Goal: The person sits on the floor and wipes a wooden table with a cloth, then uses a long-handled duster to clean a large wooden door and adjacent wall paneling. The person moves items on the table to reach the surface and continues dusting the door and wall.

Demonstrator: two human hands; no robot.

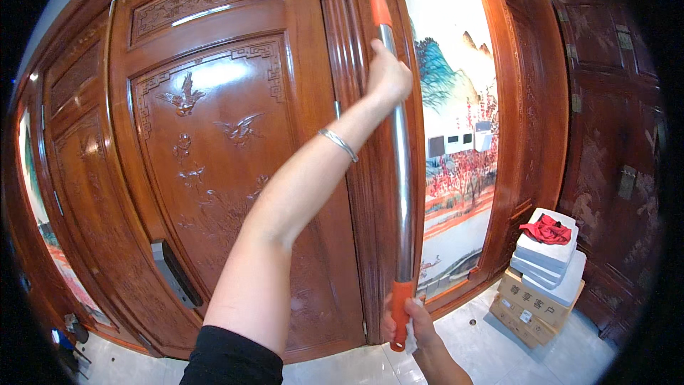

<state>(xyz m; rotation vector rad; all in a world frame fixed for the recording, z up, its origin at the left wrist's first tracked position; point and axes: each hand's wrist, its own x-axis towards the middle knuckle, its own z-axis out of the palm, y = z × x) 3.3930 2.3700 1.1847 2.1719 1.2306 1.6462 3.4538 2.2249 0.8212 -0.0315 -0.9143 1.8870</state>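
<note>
A shiny metal telescopic pole (401, 187) stands nearly upright before me, with an orange sleeve (379, 6) high up and an orange handle (402, 302) at the bottom. My left hand (390, 74) grips the metal tube just below the upper sleeve, thumb pointing up. Around the lower handle my right hand (419, 321) is closed, and a white tissue or cloth (411, 336) shows between palm and handle. The pole's far end runs out of view at the top. Behind it are a carved wooden door (224, 171) and its fluted frame (368, 192).
Right of the frame, a landscape mural (459, 187) carries several wall switches and panels (459, 139). Cardboard boxes (534, 299) with white padded slabs (545, 256) and a red cloth (546, 230) stand on the tiled floor (465, 353). A door lock handle (176, 272) juts out at left.
</note>
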